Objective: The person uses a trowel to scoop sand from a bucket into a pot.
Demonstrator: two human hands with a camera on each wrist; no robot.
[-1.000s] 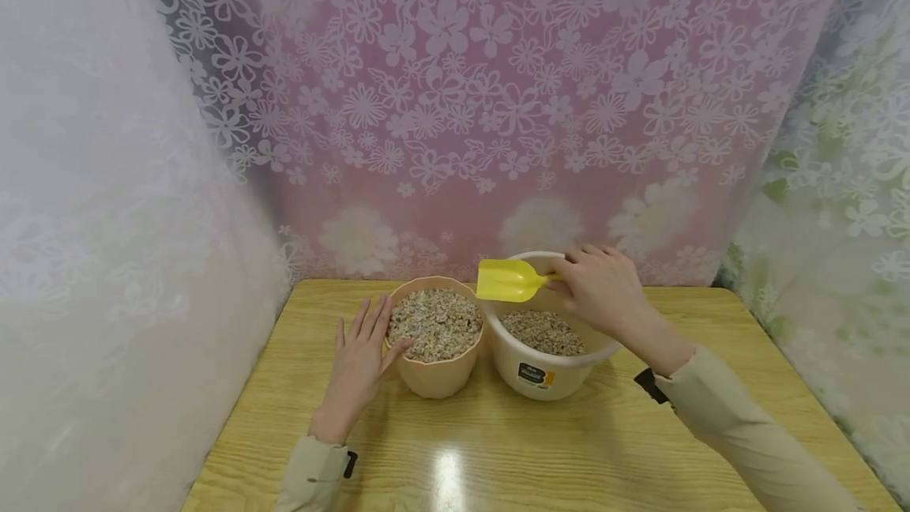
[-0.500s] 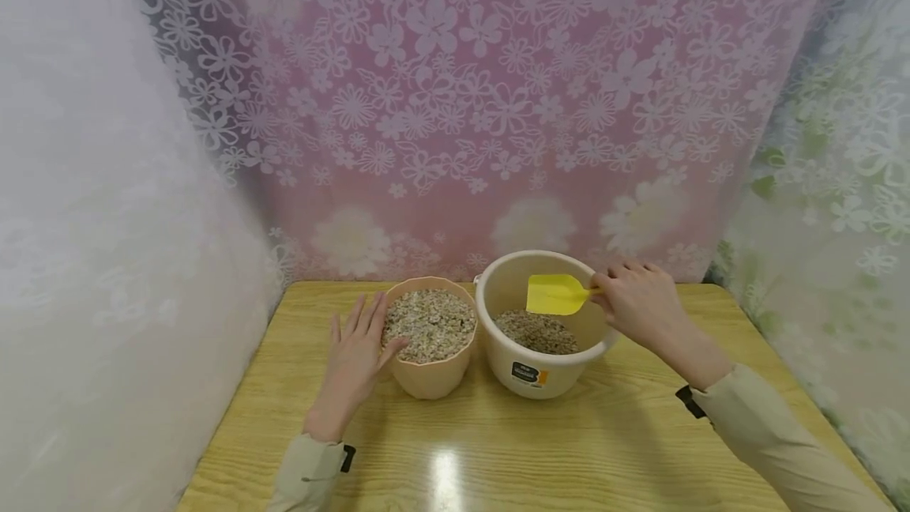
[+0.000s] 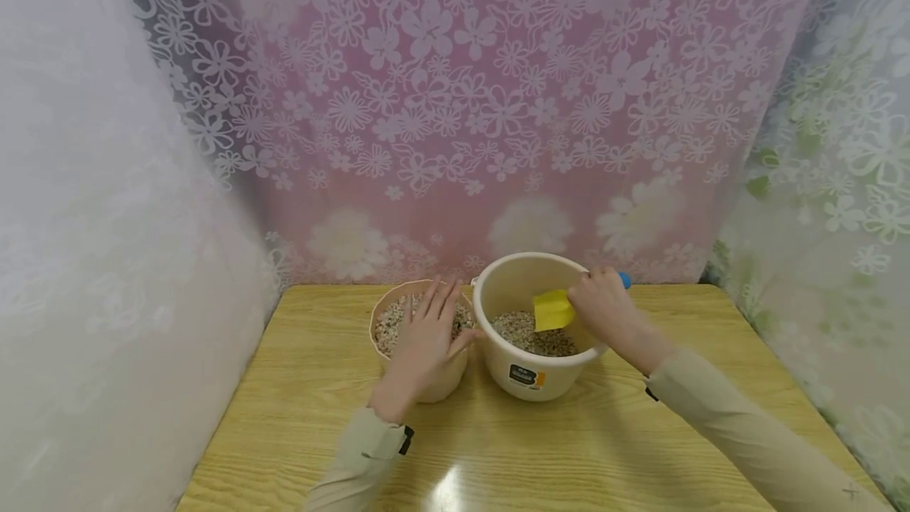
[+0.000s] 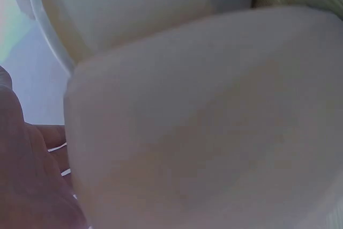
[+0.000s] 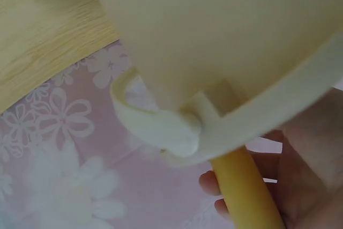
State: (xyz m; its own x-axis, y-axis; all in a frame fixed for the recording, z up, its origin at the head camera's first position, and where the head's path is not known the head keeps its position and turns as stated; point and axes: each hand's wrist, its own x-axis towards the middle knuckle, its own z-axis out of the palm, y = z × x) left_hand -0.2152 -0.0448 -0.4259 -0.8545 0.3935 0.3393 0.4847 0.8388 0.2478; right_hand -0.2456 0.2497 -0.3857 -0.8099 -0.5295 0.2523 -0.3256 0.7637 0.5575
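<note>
Holds yellow scoop (image 3: 552, 311) in curled right grip (image 3: 604, 305), slanting down leftward into bucket (image 3: 498, 363), with left grip (image 3: 425, 342) spread over pot (image 3: 446, 384) left of bucket.

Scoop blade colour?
Yellow: the scoop blade shows best in the head view.

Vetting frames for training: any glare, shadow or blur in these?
Head: glare low on the table, soft shadow beside the right sleeve; left wrist: pot dim and soft, bright patch upper left; right wrist: bucket soft, little detail on its wall.
</note>
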